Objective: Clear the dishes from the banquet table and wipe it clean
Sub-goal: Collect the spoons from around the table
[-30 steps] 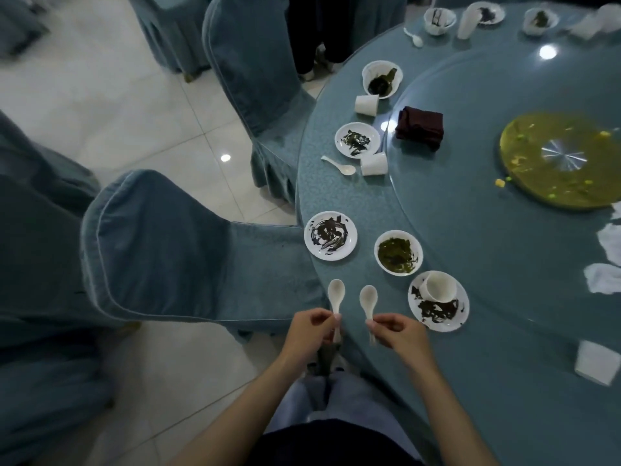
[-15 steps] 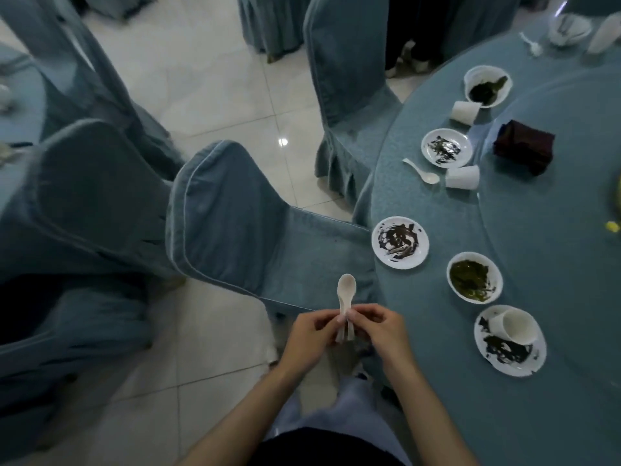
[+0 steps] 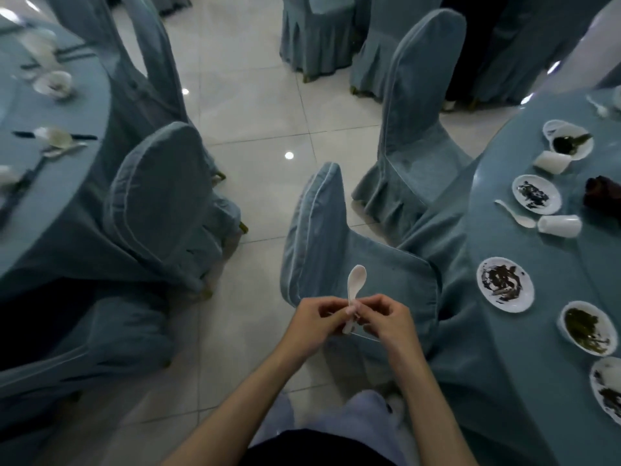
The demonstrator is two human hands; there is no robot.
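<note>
Left hand (image 3: pixel 316 319), right hand (image 3: pixel 388 319) pinching white spoon (image 3: pixel 356 280) over covered chair (image 3: pixel 386 267) beside dish-strewn banquet table (image 3: pixel 551 260)

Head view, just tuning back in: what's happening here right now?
A person is beside the banquet table, over a covered chair. Their left-hand grip and right-hand grip both pinch the handle of a white spoon, bowl end up; whether a second spoon is nested behind it I cannot tell. On the table at right, dirty plates, a bowl of greens, tipped cups and another spoon are not yet cleared.
</note>
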